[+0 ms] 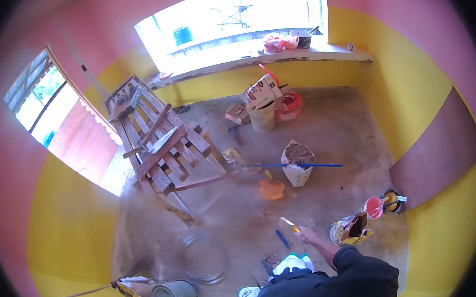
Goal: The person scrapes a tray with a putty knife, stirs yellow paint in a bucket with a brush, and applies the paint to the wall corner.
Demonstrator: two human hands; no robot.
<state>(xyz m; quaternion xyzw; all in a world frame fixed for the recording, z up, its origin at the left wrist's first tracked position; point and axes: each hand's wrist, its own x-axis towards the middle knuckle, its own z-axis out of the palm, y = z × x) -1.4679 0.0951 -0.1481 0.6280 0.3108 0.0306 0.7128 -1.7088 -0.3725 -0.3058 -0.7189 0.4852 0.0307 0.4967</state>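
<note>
The person's right hand [307, 235] is closed around the yellow handle of a small tool [289, 224], so the tool is in this hand, with its pale end pointing to 10 o'clock. How each finger presses, one cannot tell. The left hand is not seen. Whether the pale end touches the floor [358, 134] is also not clear.

For good work, in judgement, the handle should sit firm but not squeezed, with the wrist straight and the pale end led evenly, at a low angle if it is a blade. It would be wise to mind the blue handle [283, 238], which lies near the hand at 9 o'clock, and the open bag [351, 229] at 3 o'clock.

From the hand, an orange bag [272, 189] is at 11 o'clock, and a sack [299, 166] with grey powder is at 12, crossed by a blue rod [327, 165]. Farther at 11, a white pack [262, 93] over a bucket [262, 119] carries red and black print, too blurred to read. The open bag has yellow and dark print; no brand is readable.
</note>
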